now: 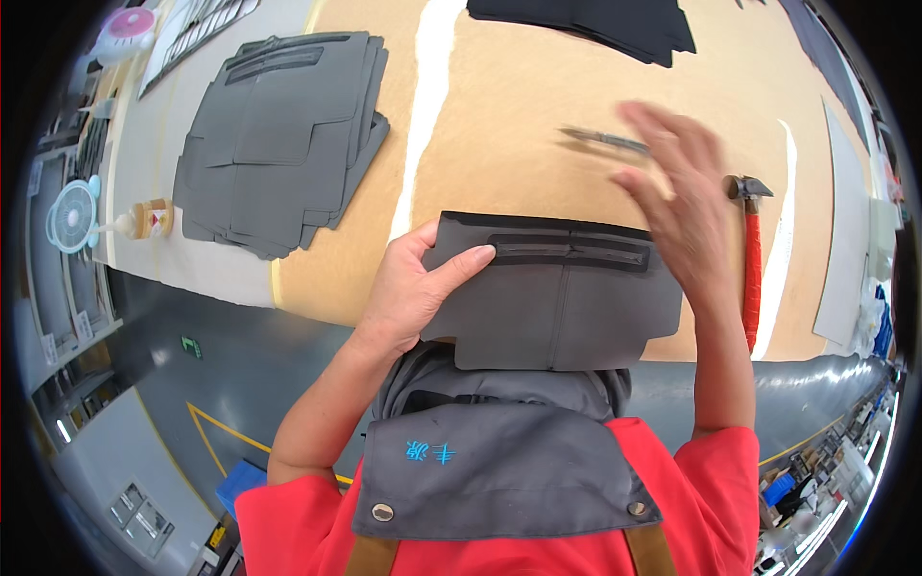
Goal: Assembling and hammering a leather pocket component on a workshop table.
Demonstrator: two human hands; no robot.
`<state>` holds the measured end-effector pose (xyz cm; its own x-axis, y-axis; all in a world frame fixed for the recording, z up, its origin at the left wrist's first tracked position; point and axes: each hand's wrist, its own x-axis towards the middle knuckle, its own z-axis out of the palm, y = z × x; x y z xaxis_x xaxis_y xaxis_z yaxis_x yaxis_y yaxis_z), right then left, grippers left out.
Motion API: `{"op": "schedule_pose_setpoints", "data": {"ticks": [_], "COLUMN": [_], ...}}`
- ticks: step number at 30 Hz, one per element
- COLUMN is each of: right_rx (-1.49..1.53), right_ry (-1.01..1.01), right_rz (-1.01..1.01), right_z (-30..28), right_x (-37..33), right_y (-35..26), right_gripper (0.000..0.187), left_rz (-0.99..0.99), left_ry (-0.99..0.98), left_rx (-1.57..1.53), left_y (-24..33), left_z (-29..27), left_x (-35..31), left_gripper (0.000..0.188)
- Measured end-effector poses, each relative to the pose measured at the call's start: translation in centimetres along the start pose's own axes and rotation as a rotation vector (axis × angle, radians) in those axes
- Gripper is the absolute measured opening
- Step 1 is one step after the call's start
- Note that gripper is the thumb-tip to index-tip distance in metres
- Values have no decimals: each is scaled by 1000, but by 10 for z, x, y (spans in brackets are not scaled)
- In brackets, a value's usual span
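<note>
My left hand (408,288) grips the left edge of a dark grey flat panel (509,307), with its thumb on the top face. The panel has notched lower corners, a black strip along its far edge and a long slot-like band with dark borders. It lies over the table's near edge. My right hand (677,173) is above the table, beyond the panel's right side, blurred by motion. Its thumb and fingers look spread apart. A slim, pen-like metal tool (603,140) points left from between them; whether it touches the hand is unclear.
A hammer (752,259) with a red-wrapped handle lies right of my right hand. At the left are a stack of similar grey panels (259,144), a small bottle (152,219) and a fan (73,215). Black pieces (595,24) lie at the far side of the tan table (509,115).
</note>
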<state>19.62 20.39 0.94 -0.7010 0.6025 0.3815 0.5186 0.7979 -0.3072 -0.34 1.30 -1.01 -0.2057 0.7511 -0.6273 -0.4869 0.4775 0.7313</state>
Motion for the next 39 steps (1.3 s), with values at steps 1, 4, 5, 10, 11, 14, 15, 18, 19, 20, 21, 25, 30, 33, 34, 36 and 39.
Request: {"op": "schedule_pose_setpoints", "data": {"ticks": [1,4,5,10,11,14,15,18,19,20,21,25,30,33,34,36,39], "right_rx": [180,388,488,911,1115,1311,1352,1415,1418,1550,1682,1935,2121,2242,2282,2397,2367], "right_ry": [-148,-521,-683,-750,-659,-426,-368,-369,-362,-403,-443,-403,-313,-254,-243,-220,-219], "right_rz": [21,149,285,776,939,1087,1127,1163,1161,1168,1170,1122,1174,1102,1041,1001,946], "right_z": [11,13,6,-21,-19,-17,-16,-19,-21,-22,-23,-23,-21,-15,-13,-17,-14], "right_x": [-2,6,9,-42,-59,-81,-82,-83,-84,-86,-88,-94,-97,-104,-106,-104,-106], "right_y": [4,11,17,55,53,28,21,15,16,19,21,17,4,-1,-2,-4,-2], "right_gripper": [39,44,42,40,29,25,22,20,20,19,19,20,24,32,39,43,53], "left_rz": [30,80,72,37,42,32,27,19,-63,-146,-169,-161,-181,-161,-167,-123,-119], "left_ry": [-16,52,68,75,93,61,56,41,-30,-106,-179,-372,-394,-548,-542,-555,-686], "left_rx": [38,53,43,2,-6,29,34,57,-37,-132,-226,-444,-623,-744,-744,-740,-758], "left_y": [0,-1,-3,-3,-4,-1,-2,1,5,6,2,-8,-23,-25,-24,-17,-9], "left_z": [1,0,-7,-33,-35,-33,-32,-36,-42,-48,-52,-56,-58,-54,-54,-50,-46], "left_x": [1,0,-3,-9,-7,-4,-4,-3,-5,-4,-4,-3,-10,-12,-13,-14,-4], "left_gripper": [40,42,40,30,28,29,29,32,35,38,47,65,81,82,82,78,61]}}
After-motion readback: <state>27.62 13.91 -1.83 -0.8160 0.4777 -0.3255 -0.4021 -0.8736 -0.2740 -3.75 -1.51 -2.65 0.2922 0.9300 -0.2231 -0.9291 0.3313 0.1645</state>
